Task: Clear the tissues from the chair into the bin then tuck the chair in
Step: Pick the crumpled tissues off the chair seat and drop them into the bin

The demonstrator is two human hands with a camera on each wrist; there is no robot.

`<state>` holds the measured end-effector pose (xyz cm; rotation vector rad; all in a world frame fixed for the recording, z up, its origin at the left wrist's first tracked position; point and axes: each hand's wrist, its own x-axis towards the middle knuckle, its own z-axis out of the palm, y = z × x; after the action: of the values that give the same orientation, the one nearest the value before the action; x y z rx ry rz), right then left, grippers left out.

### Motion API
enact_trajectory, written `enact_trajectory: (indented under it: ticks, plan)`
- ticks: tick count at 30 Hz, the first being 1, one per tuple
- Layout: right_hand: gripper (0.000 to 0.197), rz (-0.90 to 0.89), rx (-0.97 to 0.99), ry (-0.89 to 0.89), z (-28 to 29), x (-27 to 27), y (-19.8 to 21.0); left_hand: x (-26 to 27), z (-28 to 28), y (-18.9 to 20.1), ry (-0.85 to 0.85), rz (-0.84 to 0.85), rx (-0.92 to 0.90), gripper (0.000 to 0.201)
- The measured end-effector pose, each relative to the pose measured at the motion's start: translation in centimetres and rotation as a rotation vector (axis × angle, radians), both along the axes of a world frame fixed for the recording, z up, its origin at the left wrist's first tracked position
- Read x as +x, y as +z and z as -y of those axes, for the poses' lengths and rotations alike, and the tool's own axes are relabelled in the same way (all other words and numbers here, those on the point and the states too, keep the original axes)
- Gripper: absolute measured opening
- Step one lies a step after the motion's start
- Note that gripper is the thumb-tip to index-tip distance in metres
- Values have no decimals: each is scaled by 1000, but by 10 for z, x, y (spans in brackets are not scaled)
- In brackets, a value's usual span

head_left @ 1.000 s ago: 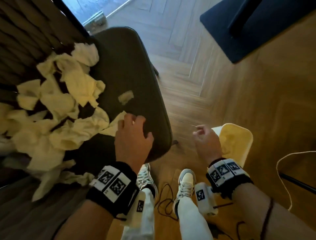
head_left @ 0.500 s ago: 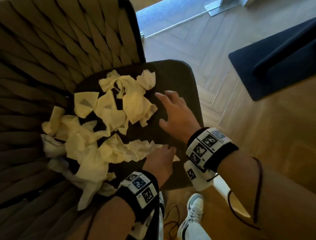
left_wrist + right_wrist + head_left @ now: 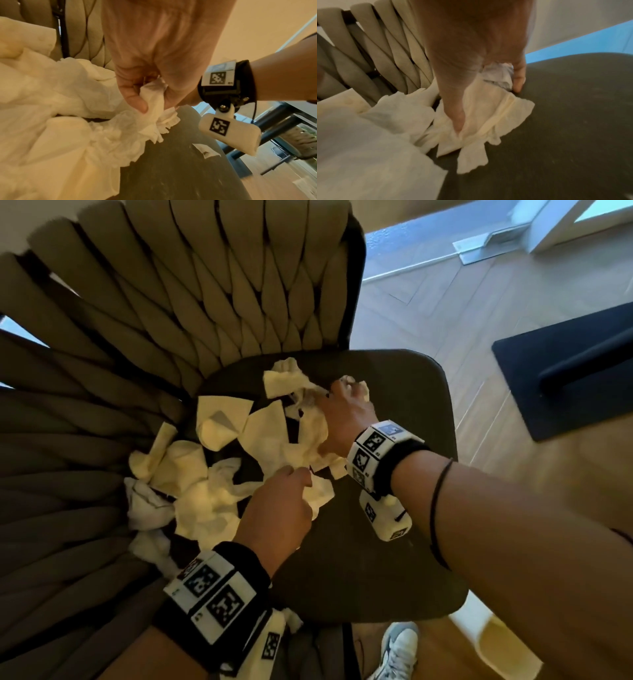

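The left hand [image 3: 277, 508] pinches a crumpled tissue [image 3: 152, 100] between thumb and fingers; the right hand [image 3: 342, 416], just beyond it, grips more tissues [image 3: 212, 474] from the loose heap spread over the dark seat of the chair [image 3: 394, 525], against its woven back

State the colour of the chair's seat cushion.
The seat cushion is very dark grey, almost black, unlike the paler woven backrest; the head view shows it best.

Wood floor [image 3: 513, 302], dark mat [image 3: 565, 378] at right, sneaker [image 3: 394, 652] nr bottom edge.
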<state>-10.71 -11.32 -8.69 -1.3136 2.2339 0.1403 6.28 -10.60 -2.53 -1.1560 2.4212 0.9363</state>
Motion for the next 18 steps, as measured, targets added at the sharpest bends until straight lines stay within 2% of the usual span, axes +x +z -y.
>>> enact_trajectory:
  ticks: [2, 5, 8, 12, 18]
  plan:
    - [82, 27, -72, -22, -4, 3, -1, 3, 3, -3, 30, -11, 24, 32]
    - [72, 83, -145, -62, -15, 7, 2, 3, 5, -2, 37, -38, 29, 26]
    - [57, 195, -270, -181, -37, 9, 11, -3, 2, 5, 29, -104, 42, 15]
    - [36, 322, -549, -474, -102, 6, 40, -20, -16, 24, -11, -188, 86, 15]
    - [34, 289, -660, -948, -243, 0, 75, -64, -80, 57, -205, -247, 241, 14]
